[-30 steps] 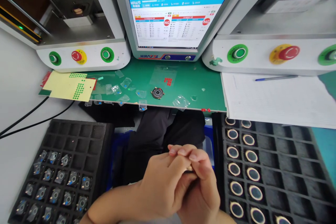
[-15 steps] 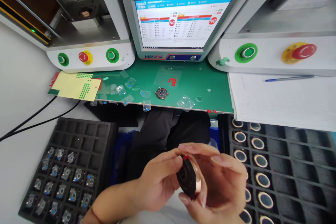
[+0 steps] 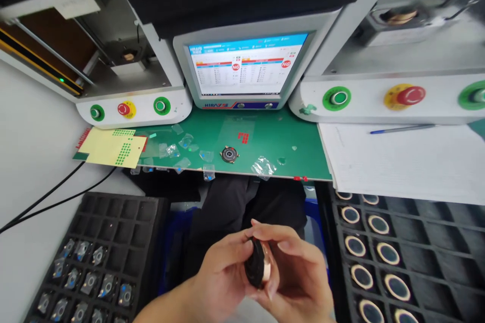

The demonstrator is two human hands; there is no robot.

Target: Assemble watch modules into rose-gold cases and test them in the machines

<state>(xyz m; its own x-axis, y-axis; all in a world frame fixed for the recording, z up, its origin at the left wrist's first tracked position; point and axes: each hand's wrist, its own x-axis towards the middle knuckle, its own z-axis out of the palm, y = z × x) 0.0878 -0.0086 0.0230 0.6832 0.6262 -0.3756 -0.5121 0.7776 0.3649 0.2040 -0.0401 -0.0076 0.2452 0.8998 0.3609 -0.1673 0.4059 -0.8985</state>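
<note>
Two hands, the left hand (image 3: 223,275) and right hand (image 3: 299,277), are pinching one round black disc with a copper-coloured rim (image 3: 258,264) edge-on between fingertips, seemingly keeping its faces untouched, between two black foam trays.

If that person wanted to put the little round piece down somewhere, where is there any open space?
The green mat is bare between the red stickers and the white paper. Its left half is crowded with plastic scraps and a yellow sheet. The left tray has free back rows; the right tray has free cells beside its rings.
</note>
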